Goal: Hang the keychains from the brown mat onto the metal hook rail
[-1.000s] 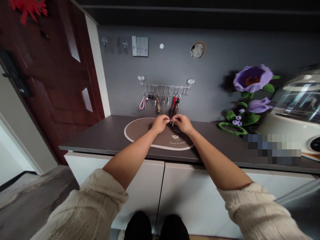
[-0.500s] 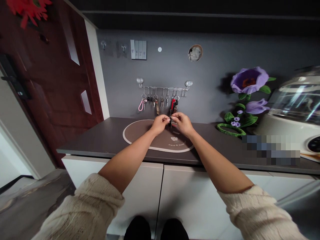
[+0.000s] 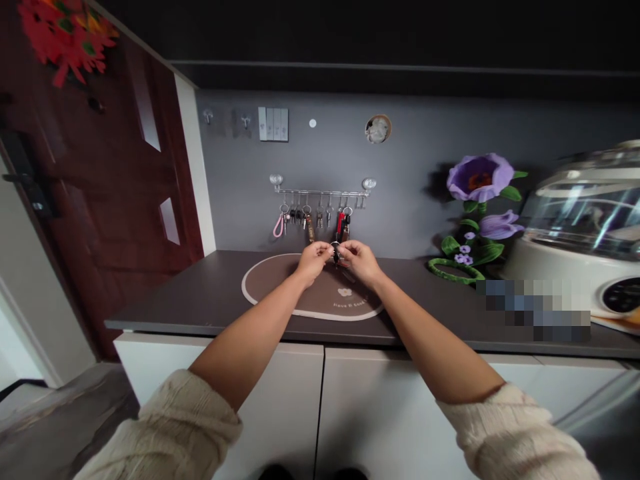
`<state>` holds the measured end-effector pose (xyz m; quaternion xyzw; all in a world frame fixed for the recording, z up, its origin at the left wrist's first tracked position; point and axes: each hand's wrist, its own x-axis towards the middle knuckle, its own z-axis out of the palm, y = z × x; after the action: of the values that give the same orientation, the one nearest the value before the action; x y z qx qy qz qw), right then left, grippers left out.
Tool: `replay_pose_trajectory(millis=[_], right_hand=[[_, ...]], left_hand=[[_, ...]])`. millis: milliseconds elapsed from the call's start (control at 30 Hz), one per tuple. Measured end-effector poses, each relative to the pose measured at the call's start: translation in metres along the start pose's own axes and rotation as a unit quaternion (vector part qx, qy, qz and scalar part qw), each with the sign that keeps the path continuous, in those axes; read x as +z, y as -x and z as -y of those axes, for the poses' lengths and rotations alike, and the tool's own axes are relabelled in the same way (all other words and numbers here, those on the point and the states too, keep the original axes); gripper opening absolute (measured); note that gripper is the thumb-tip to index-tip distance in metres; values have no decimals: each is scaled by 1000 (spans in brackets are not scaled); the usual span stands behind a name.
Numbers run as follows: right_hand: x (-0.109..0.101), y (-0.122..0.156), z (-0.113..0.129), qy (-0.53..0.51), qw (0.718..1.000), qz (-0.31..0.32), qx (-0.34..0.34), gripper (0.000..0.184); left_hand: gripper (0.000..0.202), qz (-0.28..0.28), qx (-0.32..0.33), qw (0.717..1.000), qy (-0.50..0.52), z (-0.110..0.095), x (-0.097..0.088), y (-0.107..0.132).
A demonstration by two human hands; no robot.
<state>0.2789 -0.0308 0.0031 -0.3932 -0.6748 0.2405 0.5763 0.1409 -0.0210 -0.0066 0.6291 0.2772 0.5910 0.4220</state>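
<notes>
Over the brown oval mat (image 3: 280, 283), my left hand (image 3: 315, 260) and my right hand (image 3: 361, 259) pinch a key ring (image 3: 335, 248) between them, one on each side. Dark items hang from the ring; my fingers partly hide them and I cannot make them all out. Behind my hands, a clear hook rail (image 3: 323, 193) on the wall carries several sets of keys. A pink strap (image 3: 279, 226) hangs at its left end, a brown tag (image 3: 311, 229) near the middle, and a red item (image 3: 341, 223) toward the right.
On the right of the dark countertop (image 3: 175, 290) stand a purple knitted flower (image 3: 481, 179) and a white appliance with a clear lid (image 3: 575, 253). A dark red door (image 3: 135, 233) is at the left. A dark shelf (image 3: 350, 40) overhangs the counter.
The view has tilted up slightly, so the scene sits lower. The key ring now shows upright as a circle between my fingers; both hands keep their pinch.
</notes>
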Motion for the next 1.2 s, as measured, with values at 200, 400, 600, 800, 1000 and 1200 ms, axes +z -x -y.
replay_pose_trajectory(millis=[200, 400, 600, 800, 1000, 1200], right_hand=[[-2, 1, 4, -6, 1000, -22, -12, 22], [-3, 1, 4, -65, 997, -40, 7, 23], [-7, -2, 11, -174, 977, -99, 74, 24], [-18, -24, 25, -212, 961, -142, 102, 12], [-30, -57, 32, -208, 951, -204, 104, 5], [-35, -86, 34, -205, 942, -230, 132, 8]], left_hand=[[24, -14, -11, 1000, -4, -4, 2, 2], [24, -21, -18, 1000, -2, 4, 1, 0], [21, -43, -33, 998, -22, 10, -1, -1], [18, -39, -33, 998, -48, 15, -1, -2], [17, -39, -23, 998, -52, 18, 0, -2], [16, -42, -21, 997, -56, 18, 1, -2]])
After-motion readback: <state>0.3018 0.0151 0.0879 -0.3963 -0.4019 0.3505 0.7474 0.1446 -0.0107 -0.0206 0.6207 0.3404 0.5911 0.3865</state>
